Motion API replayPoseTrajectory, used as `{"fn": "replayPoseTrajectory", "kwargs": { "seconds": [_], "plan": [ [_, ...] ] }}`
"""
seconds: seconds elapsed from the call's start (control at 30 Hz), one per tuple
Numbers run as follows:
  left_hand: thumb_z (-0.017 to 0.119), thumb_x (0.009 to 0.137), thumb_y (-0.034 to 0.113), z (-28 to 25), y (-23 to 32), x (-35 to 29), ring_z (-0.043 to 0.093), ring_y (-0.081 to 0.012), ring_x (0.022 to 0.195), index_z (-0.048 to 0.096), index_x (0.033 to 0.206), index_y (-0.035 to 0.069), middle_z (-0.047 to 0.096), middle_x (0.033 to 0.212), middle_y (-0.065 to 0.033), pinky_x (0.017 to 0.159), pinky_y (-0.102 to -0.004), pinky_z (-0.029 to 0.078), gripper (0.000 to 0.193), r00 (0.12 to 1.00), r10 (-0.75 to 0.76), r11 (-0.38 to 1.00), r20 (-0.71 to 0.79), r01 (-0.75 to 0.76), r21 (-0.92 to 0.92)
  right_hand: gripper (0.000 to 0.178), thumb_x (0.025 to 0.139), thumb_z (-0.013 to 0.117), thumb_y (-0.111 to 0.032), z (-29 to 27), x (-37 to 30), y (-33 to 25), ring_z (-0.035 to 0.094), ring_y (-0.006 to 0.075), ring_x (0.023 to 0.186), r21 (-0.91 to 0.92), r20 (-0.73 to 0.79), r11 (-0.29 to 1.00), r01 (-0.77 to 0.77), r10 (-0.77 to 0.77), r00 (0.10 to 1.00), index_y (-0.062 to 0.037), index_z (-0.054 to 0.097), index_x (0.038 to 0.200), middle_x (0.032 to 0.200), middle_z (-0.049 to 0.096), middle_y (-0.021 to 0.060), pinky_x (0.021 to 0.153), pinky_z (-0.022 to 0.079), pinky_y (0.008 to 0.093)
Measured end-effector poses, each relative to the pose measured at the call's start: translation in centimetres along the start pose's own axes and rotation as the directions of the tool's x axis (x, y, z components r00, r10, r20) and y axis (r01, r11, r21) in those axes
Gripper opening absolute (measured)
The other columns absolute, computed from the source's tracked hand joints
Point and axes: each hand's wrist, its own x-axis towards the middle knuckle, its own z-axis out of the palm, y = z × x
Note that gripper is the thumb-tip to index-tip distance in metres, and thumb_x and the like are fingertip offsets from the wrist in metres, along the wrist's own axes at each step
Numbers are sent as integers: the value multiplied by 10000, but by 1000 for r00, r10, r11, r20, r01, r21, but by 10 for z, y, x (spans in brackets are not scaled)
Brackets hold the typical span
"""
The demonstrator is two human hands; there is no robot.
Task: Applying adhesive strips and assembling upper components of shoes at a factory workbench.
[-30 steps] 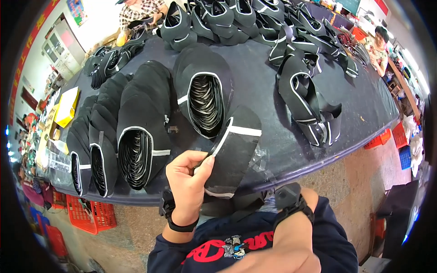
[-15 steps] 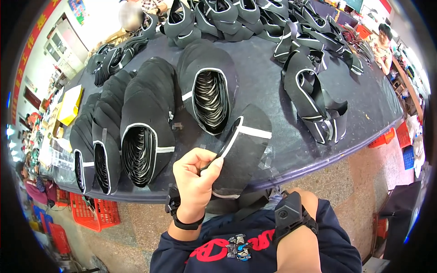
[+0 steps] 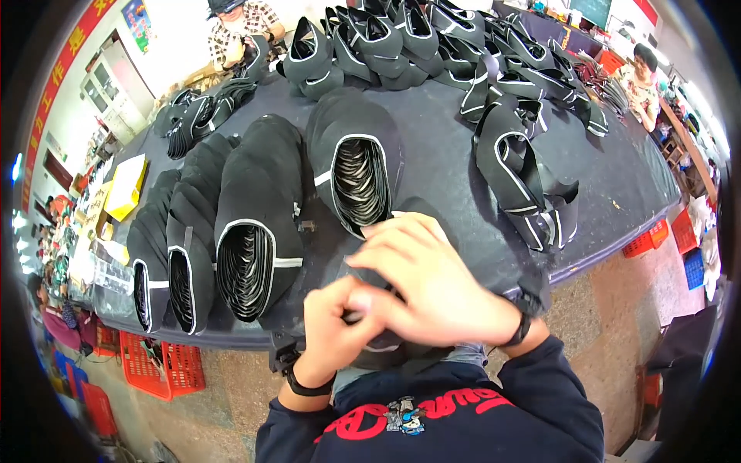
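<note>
My left hand [image 3: 333, 328] is closed with its fingers curled, gripping the edge of a black shoe upper at the front of the table. My right hand [image 3: 424, 289] lies across that upper, fingers stretched toward the left and its thumb side beside the left hand. Both hands hide most of the piece; a dark part of the shoe upper [image 3: 424, 214] shows past the right hand. Just beyond them is a stack of nested black uppers [image 3: 351, 116] with a white-edged oval opening. Left of it, more nested stacks [image 3: 262, 166] stand in a row.
The dark-covered table [image 3: 610, 201] bears a loose chain of uppers [image 3: 505, 162] at right and a large heap [image 3: 386, 46] at the back. A yellow box [image 3: 126, 187] is at left. Red baskets [image 3: 162, 366] stand on the floor. Two people sit beyond the table.
My right hand has come up from beside my body onto the upper, next to my left hand. The held upper is now mostly covered. The view has shifted slightly.
</note>
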Motion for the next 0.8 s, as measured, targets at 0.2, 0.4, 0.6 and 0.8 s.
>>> {"fn": "replayPoseTrajectory", "kwargs": {
  "seconds": [0.2,0.4,0.6,0.8],
  "plan": [
    [252,1044,430,-6,7,9,503,-59,601,577,851,-10,607,680,-39,558,-206,360,580,947,-321,878,-30,286,-383,377,980,544,-223,-1,-8,38,316,108,560,586,367,722,-367,168,915,-24,491,664,570,382,22,520,314,292],
    [221,1049,436,-29,-3,5,548,-128,699,615,803,-76,633,764,-75,639,-277,405,691,970,-178,848,163,235,-474,362,974,559,-194,3,-24,63,307,44,620,821,186,518,-239,153,971,-34,425,678,617,382,-59,531,294,257],
    [700,860,106,-36,-2,0,475,-67,606,594,694,-37,587,726,-24,541,-238,352,243,884,-203,800,422,398,-449,335,921,616,-178,7,-38,79,356,113,599,945,195,281,-169,-66,979,16,511,670,595,435,11,565,320,288],
    [806,711,54,-35,0,7,426,-153,500,559,668,-11,476,567,-61,471,-301,308,259,858,94,871,505,175,-459,249,834,721,-155,-5,-40,69,477,182,651,918,345,276,-286,-198,917,20,614,693,601,553,68,624,389,338]
  ]
}}
